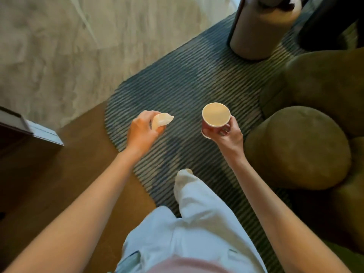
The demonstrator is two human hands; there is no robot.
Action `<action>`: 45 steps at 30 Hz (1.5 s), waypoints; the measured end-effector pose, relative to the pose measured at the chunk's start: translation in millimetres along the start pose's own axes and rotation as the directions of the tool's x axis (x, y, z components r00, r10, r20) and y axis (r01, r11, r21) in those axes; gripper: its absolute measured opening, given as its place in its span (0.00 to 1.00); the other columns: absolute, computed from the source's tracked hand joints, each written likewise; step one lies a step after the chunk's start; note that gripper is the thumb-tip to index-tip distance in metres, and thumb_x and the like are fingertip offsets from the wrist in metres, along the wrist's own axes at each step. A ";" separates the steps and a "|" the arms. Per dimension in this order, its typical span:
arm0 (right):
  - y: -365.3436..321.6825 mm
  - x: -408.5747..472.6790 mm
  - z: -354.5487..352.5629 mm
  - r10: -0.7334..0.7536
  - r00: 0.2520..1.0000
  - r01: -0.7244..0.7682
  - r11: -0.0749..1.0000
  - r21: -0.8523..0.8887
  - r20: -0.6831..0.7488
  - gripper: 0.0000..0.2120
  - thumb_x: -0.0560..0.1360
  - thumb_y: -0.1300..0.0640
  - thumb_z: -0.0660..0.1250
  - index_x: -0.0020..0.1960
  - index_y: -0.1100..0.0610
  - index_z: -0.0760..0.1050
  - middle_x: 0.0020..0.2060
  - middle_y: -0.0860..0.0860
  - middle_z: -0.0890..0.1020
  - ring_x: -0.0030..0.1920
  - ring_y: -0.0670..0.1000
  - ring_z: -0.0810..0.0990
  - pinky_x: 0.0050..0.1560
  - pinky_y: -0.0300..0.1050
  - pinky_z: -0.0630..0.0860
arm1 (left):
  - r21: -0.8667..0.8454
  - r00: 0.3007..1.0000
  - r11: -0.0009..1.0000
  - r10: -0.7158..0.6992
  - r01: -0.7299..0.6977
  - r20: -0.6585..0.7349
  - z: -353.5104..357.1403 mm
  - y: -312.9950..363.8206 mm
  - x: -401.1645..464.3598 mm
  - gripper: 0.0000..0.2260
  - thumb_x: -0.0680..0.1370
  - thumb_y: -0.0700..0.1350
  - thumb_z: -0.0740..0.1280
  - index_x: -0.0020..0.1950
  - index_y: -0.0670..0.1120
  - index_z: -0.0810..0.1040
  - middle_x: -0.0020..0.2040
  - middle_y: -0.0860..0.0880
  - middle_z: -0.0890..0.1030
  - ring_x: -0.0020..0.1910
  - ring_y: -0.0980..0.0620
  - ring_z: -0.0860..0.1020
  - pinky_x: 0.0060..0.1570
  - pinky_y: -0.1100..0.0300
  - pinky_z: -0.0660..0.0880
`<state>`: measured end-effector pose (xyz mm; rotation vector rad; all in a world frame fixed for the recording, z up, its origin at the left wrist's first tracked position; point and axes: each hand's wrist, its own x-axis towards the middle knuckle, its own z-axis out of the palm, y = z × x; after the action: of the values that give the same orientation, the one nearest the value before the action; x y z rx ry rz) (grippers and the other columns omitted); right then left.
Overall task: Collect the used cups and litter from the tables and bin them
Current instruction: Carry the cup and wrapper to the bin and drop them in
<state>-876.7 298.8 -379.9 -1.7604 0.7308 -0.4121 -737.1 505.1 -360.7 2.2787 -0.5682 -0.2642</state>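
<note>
Striped rug [187, 79] underfoot, olive armchair [307, 134] at right, round pedestal base [260, 30] ahead; no bin in view.
Both hands loaded, arms held forward at about same height, well apart: likely carrying litter toward bin.
Right hand [228, 134] curled round wall of paper cup [215, 120]; cup upright, mouth up, probably to keep dregs in. Contents not discernible.
Left hand [142, 129] closed on crumpled white napkin [162, 120]; tip protrudes past fingers.
</note>
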 end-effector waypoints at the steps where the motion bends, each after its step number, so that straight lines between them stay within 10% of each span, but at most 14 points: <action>1: -6.8 28.2 0.0 -0.002 1.000 0.002 1.000 -0.001 0.006 0.34 0.64 0.54 0.80 0.65 0.56 0.69 0.58 0.52 0.79 0.58 0.49 0.78 0.60 0.50 0.77 | 0.001 1.000 1.000 0.002 -0.002 0.006 1.0 6.2 26.3 0.13 0.73 0.46 0.72 0.57 0.47 0.79 0.53 0.50 0.79 0.51 0.53 0.76 0.49 0.58 0.72; 28: -74.0 781.2 53.3 0.132 0.983 -0.125 0.990 0.059 -0.130 0.30 0.62 0.54 0.80 0.59 0.45 0.70 0.51 0.39 0.79 0.54 0.41 0.79 0.55 0.39 0.77 | -0.004 0.987 0.994 0.110 -0.110 0.121 79.9 80.1 823.1 0.12 0.74 0.49 0.70 0.55 0.45 0.80 0.52 0.47 0.81 0.50 0.48 0.79 0.46 0.53 0.76; 45: -125.0 1342.3 11.3 0.135 0.971 -0.116 0.988 0.105 -0.197 0.33 0.65 0.57 0.79 0.66 0.58 0.69 0.54 0.47 0.79 0.54 0.42 0.79 0.54 0.34 0.76 | -0.001 0.971 0.982 0.186 -0.188 0.154 188.6 200.5 1386.8 0.13 0.71 0.45 0.73 0.54 0.46 0.80 0.51 0.48 0.81 0.49 0.48 0.79 0.44 0.52 0.76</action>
<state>165.5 -556.5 -381.4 -1.5901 0.9485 -0.5362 352.2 -396.2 -367.8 2.2117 -0.8610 -0.3447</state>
